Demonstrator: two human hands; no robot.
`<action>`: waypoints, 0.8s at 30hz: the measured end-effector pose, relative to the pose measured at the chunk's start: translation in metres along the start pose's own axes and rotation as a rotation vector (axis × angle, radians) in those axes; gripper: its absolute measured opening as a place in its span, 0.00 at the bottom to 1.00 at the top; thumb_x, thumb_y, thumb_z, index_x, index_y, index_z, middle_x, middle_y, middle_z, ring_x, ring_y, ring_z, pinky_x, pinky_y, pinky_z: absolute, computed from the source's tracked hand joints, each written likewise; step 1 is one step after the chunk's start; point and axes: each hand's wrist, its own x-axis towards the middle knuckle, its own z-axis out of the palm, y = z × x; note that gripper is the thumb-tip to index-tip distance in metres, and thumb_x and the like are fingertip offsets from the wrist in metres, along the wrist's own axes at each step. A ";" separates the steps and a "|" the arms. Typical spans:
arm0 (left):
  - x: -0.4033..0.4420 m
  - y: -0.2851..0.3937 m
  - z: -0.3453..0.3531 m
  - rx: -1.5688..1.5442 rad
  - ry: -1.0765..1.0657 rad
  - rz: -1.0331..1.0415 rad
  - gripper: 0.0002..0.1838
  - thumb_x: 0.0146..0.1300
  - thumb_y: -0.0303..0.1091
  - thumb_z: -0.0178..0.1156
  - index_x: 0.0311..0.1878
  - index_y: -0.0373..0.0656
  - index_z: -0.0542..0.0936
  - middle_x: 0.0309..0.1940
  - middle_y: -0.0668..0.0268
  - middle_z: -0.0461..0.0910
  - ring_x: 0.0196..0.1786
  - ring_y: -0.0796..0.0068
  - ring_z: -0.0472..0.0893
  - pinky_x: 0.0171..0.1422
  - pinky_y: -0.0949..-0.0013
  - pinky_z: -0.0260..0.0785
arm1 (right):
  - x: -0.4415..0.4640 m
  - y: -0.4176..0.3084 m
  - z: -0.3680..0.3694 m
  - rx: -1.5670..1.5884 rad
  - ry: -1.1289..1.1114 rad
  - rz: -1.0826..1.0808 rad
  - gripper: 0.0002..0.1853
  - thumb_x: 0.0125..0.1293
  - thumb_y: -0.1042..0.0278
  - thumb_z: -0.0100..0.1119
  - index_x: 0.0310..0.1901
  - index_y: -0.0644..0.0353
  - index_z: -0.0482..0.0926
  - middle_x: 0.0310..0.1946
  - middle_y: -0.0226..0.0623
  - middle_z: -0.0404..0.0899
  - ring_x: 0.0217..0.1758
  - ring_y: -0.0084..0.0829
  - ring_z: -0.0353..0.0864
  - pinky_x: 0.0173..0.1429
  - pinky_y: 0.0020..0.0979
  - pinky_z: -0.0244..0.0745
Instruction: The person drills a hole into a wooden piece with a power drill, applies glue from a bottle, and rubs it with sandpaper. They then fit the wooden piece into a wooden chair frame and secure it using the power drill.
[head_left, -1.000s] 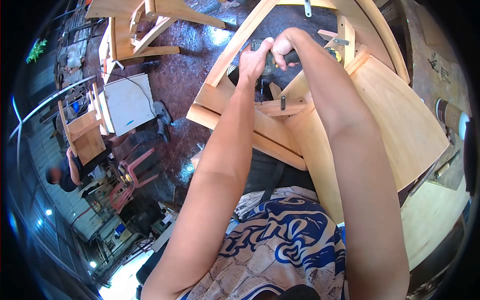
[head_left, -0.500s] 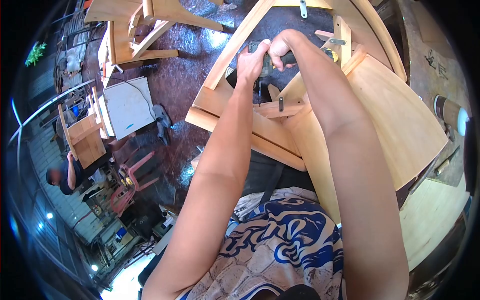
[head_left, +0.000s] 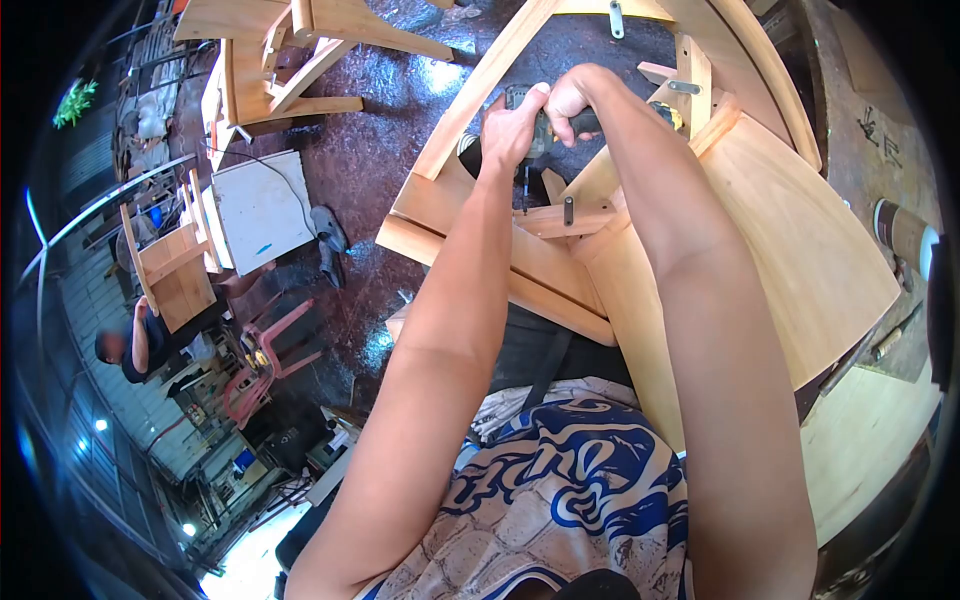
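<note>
A cordless drill [head_left: 538, 143] is held over the wooden chair frame, its thin bit pointing down to a wooden rail [head_left: 560, 222] of the frame. My right hand [head_left: 572, 103] is closed around its handle; a yellow and black part [head_left: 668, 115], seemingly the battery end, shows beyond my forearm. My left hand [head_left: 508, 135] is wrapped against the side of the drill's head, thumb on top. Small dark metal brackets [head_left: 568, 210] are fixed to the frame. The bit's tip is too small to tell whether it touches the wood.
A curved wooden panel [head_left: 790, 250] of the frame lies at the right. A workbench [head_left: 880, 130] with a cylindrical container [head_left: 900, 235] stands beyond it. More chair frames [head_left: 300, 75] stand at upper left. A co-worker [head_left: 140, 345] at the left holds a wooden piece [head_left: 172, 275].
The whole view has shifted slightly right and down. Both hands keep their grip on the drill, which stays at about the same place over the frame.
</note>
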 end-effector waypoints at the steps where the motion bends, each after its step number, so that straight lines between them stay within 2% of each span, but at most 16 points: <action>1: 0.000 0.001 0.000 0.005 0.011 0.012 0.43 0.54 0.67 0.66 0.53 0.31 0.82 0.44 0.51 0.85 0.48 0.62 0.84 0.55 0.62 0.74 | -0.001 -0.001 0.001 -0.002 -0.002 0.008 0.09 0.45 0.72 0.72 0.30 0.59 0.84 0.25 0.42 0.80 0.24 0.35 0.79 0.33 0.39 0.76; 4: 0.000 -0.006 0.000 0.007 0.021 0.016 0.43 0.54 0.67 0.66 0.52 0.30 0.82 0.44 0.51 0.85 0.47 0.61 0.84 0.55 0.62 0.74 | 0.003 -0.002 0.002 -0.016 -0.067 -0.019 0.09 0.48 0.76 0.69 0.34 0.61 0.84 0.29 0.43 0.81 0.26 0.36 0.80 0.35 0.41 0.76; 6: 0.000 -0.007 0.000 0.004 0.020 0.021 0.43 0.54 0.67 0.66 0.52 0.30 0.82 0.44 0.51 0.85 0.47 0.61 0.84 0.55 0.62 0.74 | 0.002 -0.002 0.003 -0.019 -0.051 -0.019 0.08 0.47 0.74 0.70 0.32 0.59 0.83 0.26 0.42 0.80 0.25 0.35 0.79 0.34 0.40 0.75; 8: -0.001 -0.006 0.000 0.009 0.031 0.009 0.47 0.49 0.70 0.63 0.54 0.30 0.81 0.50 0.43 0.84 0.57 0.50 0.82 0.64 0.58 0.69 | -0.003 -0.003 0.005 -0.021 -0.033 -0.019 0.08 0.45 0.73 0.72 0.29 0.58 0.83 0.23 0.40 0.79 0.23 0.34 0.78 0.32 0.38 0.75; 11: -0.002 -0.009 0.000 -0.019 0.015 -0.037 0.47 0.48 0.71 0.63 0.53 0.30 0.82 0.49 0.43 0.84 0.55 0.50 0.82 0.64 0.58 0.69 | -0.005 -0.004 0.010 -0.005 0.015 -0.010 0.07 0.46 0.73 0.71 0.29 0.58 0.83 0.23 0.40 0.79 0.22 0.33 0.77 0.32 0.37 0.74; 15: -0.001 -0.010 -0.001 -0.017 0.002 -0.061 0.46 0.48 0.70 0.63 0.51 0.30 0.82 0.47 0.44 0.85 0.54 0.51 0.83 0.63 0.58 0.70 | 0.002 -0.004 0.009 -0.003 -0.051 -0.045 0.06 0.47 0.74 0.71 0.29 0.58 0.83 0.23 0.39 0.80 0.22 0.33 0.77 0.32 0.37 0.74; 17: -0.001 -0.012 -0.002 -0.050 0.004 -0.014 0.38 0.55 0.64 0.67 0.48 0.31 0.82 0.39 0.57 0.85 0.39 0.69 0.83 0.47 0.66 0.75 | 0.004 -0.004 0.009 -0.012 -0.087 -0.047 0.06 0.47 0.74 0.71 0.28 0.59 0.83 0.23 0.39 0.80 0.22 0.33 0.77 0.32 0.37 0.74; 24: -0.001 -0.014 -0.001 -0.056 0.010 0.005 0.37 0.56 0.62 0.67 0.47 0.30 0.82 0.37 0.58 0.84 0.39 0.70 0.83 0.46 0.66 0.74 | 0.000 -0.003 0.009 -0.030 -0.047 -0.036 0.06 0.48 0.72 0.71 0.28 0.59 0.83 0.23 0.40 0.80 0.23 0.34 0.78 0.33 0.39 0.74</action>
